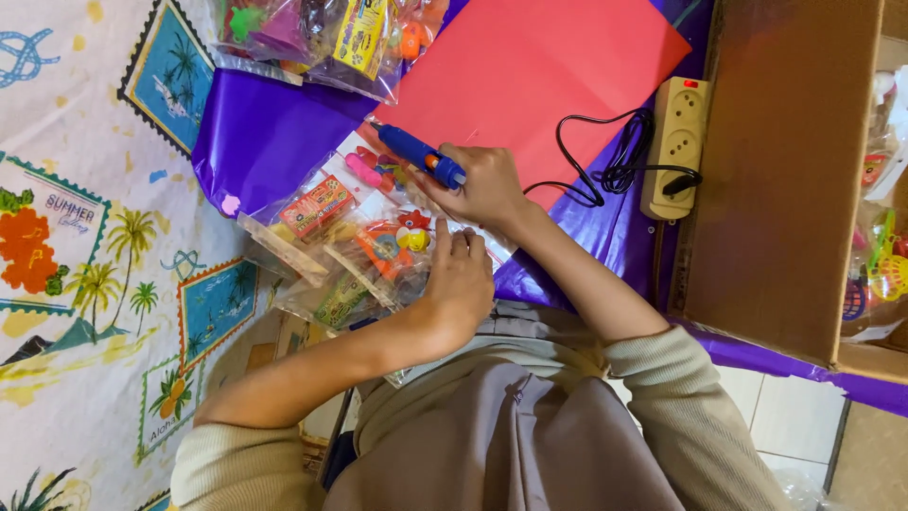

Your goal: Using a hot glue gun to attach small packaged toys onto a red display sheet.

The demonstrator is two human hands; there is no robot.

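Right hand (487, 185) fingers clamped on blue glue gun (416, 153), left hand (457, 279) fingers pressed flat on clear toy packet (378, 251); sealing looked unfinished, more packets (312, 33) waited.

A cloth (66, 284) printed with palm trees and postage-stamp pictures covers the ground from 7 to 11 o'clock, pale floor tiles (785, 416) show at 5 o'clock, and an open brown cardboard box (785, 170) stands at 3 o'clock in even light.
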